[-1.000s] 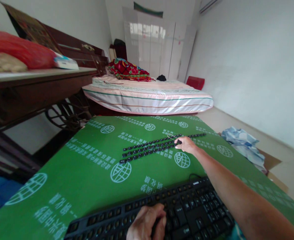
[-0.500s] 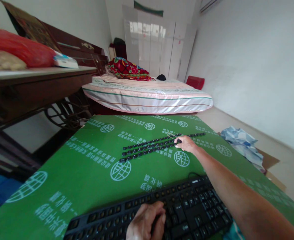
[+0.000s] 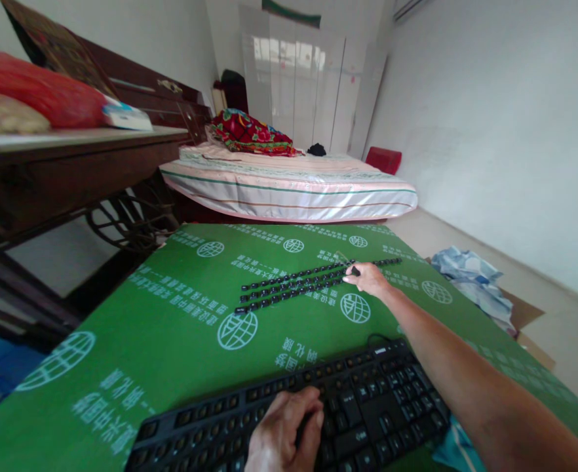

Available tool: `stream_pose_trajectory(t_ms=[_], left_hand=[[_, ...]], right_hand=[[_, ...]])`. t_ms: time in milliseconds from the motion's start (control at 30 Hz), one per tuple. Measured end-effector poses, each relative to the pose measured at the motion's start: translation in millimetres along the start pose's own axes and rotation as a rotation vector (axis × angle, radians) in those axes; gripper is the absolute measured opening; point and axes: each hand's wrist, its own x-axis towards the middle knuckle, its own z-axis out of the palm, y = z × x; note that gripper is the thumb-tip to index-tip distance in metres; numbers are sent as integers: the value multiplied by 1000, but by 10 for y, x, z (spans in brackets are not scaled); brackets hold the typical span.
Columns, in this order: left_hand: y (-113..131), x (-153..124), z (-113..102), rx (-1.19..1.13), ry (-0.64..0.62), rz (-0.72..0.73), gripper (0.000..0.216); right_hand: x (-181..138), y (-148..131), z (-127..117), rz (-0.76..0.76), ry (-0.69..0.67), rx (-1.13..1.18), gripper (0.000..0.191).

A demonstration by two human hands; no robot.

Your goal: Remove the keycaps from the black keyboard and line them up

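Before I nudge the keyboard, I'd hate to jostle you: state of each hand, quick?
Left hand: curled over the computer keyboard; can't tell whether it holds anything.
Right hand: closed, holding what looks like a wire keycap puller.

Red flwr. blanket [image 3: 252,133] on striped bed [image 3: 293,190], wht. wardrobe [image 3: 308,85] bhnd.

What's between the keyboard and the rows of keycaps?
In the head view: green board, printed with pale globes and lettering. A cable loops by the keyboard, and the right forearm crosses over the right side.
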Motion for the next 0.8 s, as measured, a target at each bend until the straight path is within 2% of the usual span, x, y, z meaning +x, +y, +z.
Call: stream_pose_trajectory(t_ms=[200, 300, 367, 467, 567, 667, 800], left_hand=[[186, 76, -34, -42, 41, -109, 17], [223, 109, -33, -82, 35, -166, 17], [217, 114, -23, -112, 35, -184, 18], [196, 103, -9, -147, 34, -200, 17], [201, 89, -12, -191, 30, -196, 17], [240, 84, -39, -237, -15, -166, 19], [301, 91, -87, -267, -92, -99, 17]], right_hand=[[-399, -305, -243, -29, 149, 93, 55], [-795, -486, -266, -137, 286, 157, 61], [-1126, -577, -210, -197, 313, 183, 64], [-1603, -648, -45, -221, 268, 223, 67], [-1924, -676, 137, -162, 264, 296, 65], [-2077, -706, 277, -72, 202, 455, 58], [-2154, -758, 379, -75, 50, 595, 42]])
